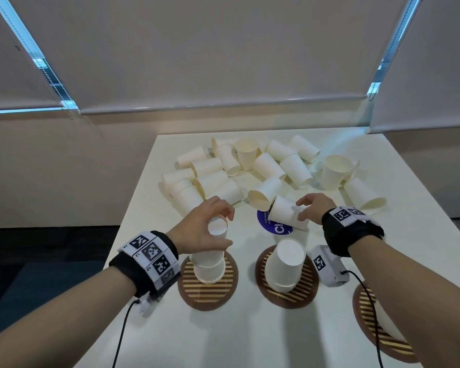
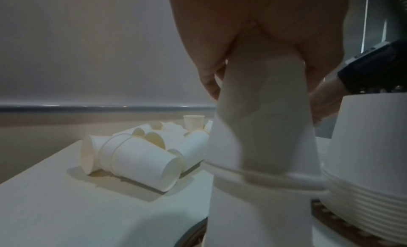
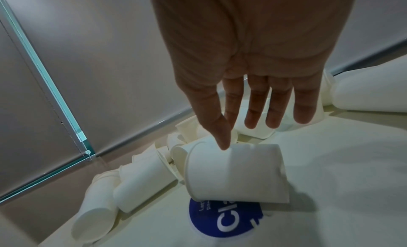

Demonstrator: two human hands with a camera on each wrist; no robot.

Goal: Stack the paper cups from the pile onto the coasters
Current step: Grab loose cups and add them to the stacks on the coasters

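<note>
Paper cups (image 1: 250, 168), light and easily crushed, lie piled on the far bench (image 1: 250, 335). Left hand (image 1: 202, 229) grips an upturned cup (image 1: 218, 229) over the left coaster (image 1: 210, 290); right hand (image 1: 314, 208), fingers spread, touches a toppled cup (image 1: 284, 213); grasp sidewalls gently.

Likely an office: roller blinds (image 1: 223, 49), white table (image 1: 250, 335), dark carpet (image 1: 37, 261).

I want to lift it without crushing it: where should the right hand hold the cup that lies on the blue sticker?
Judging by its pose, grip the cup across its side wall, coming from above with the right hand: it lies sideways on the blue sticker, so the wall faces up.
</note>
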